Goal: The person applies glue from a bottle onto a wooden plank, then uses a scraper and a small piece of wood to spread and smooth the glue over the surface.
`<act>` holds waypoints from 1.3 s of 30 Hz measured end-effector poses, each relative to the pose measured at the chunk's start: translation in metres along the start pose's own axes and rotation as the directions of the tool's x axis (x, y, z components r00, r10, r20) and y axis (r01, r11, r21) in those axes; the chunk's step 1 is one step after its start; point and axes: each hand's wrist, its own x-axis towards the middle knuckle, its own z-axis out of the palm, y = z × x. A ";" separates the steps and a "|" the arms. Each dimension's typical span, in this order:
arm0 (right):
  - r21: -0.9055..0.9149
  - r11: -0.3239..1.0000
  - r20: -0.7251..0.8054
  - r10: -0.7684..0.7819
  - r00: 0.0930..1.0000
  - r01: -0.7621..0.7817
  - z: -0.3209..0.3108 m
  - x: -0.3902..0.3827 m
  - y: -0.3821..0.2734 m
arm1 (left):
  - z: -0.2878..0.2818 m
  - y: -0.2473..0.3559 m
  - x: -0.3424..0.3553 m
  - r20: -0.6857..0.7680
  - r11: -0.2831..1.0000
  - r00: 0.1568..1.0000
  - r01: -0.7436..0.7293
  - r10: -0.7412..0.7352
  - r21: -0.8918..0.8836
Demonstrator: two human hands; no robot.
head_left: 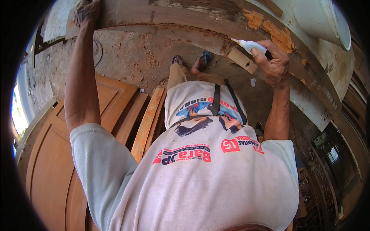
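Note:
A long, worn wooden board stretches across the top of the view, with orange-brown patches on its right half. At the board's left end, my left hand is closed over the edge, its fingers partly cut off by the picture's rim. My right hand grips a small white squeeze bottle between thumb and fingers. The bottle lies nearly level, and its pointed nozzle faces left, close to the rough, split near edge of the board. Whether the tip touches the wood I cannot tell.
Wood chips litter the concrete floor. A panelled wooden door and narrow planks lean at the left. A flat brown piece sits below the bottle. A white bucket stands at the upper right.

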 end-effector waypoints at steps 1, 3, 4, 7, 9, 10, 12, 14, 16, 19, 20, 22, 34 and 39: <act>-0.005 1.000 0.006 0.003 1.000 -0.003 -0.001 0.000 0.001 | 0.002 -0.004 0.001 -0.001 0.999 1.000 -0.005 0.005 -0.034; 0.011 1.000 -0.023 0.017 1.000 -0.017 -0.003 -0.003 -0.001 | 0.006 -0.011 0.004 -0.025 1.000 1.000 0.000 0.000 0.002; 0.018 0.999 -0.039 0.027 0.999 -0.026 -0.004 -0.004 -0.002 | 0.006 -0.011 0.004 -0.035 1.000 0.999 0.001 0.000 0.018; -0.003 1.000 -0.039 0.023 0.999 -0.023 -0.005 -0.004 -0.003 | 0.002 -0.006 0.003 -0.031 1.000 1.000 0.008 -0.007 0.016; 0.029 0.999 -0.017 0.030 0.999 -0.030 -0.004 -0.004 -0.002 | -0.008 0.006 0.000 0.008 0.996 1.000 -0.009 0.009 0.092; 0.044 0.999 -0.004 0.033 0.999 -0.033 -0.004 -0.003 -0.003 | -0.017 0.016 -0.003 0.027 0.991 1.000 -0.018 0.014 0.130; 0.028 0.999 -0.006 0.034 0.999 -0.034 -0.004 -0.004 -0.002 | -0.030 0.034 -0.008 0.089 0.993 0.995 0.027 -0.037 0.113; 0.012 1.000 -0.008 0.025 1.000 -0.025 -0.004 -0.005 -0.001 | -0.036 0.038 -0.009 0.125 0.993 0.990 0.051 -0.064 0.104; -0.008 1.000 -0.015 0.007 1.000 -0.007 -0.005 -0.005 -0.001 | -0.037 0.038 -0.010 0.137 0.994 0.989 0.050 -0.063 0.094; -0.011 1.000 -0.013 0.016 1.000 -0.016 -0.005 -0.006 0.000 | -0.019 0.016 -0.005 0.049 0.995 0.999 0.003 -0.008 0.095; -0.001 1.000 -0.012 0.019 1.000 -0.019 -0.005 -0.006 0.000 | -0.015 0.013 -0.004 0.047 0.997 0.999 0.009 -0.013 0.082; 0.020 1.000 -0.010 0.024 1.000 -0.024 -0.003 -0.006 0.000 | -0.011 0.009 -0.002 0.042 0.998 0.999 0.020 -0.022 0.054; 0.012 1.000 -0.108 0.029 0.994 -0.028 -0.009 -0.008 0.004 | -0.010 0.009 -0.003 0.015 0.999 1.000 -0.014 0.013 0.037; 0.017 1.000 -0.081 0.016 0.997 -0.015 -0.014 -0.009 0.007 | -0.009 0.009 -0.002 0.022 0.999 1.000 0.001 -0.002 0.048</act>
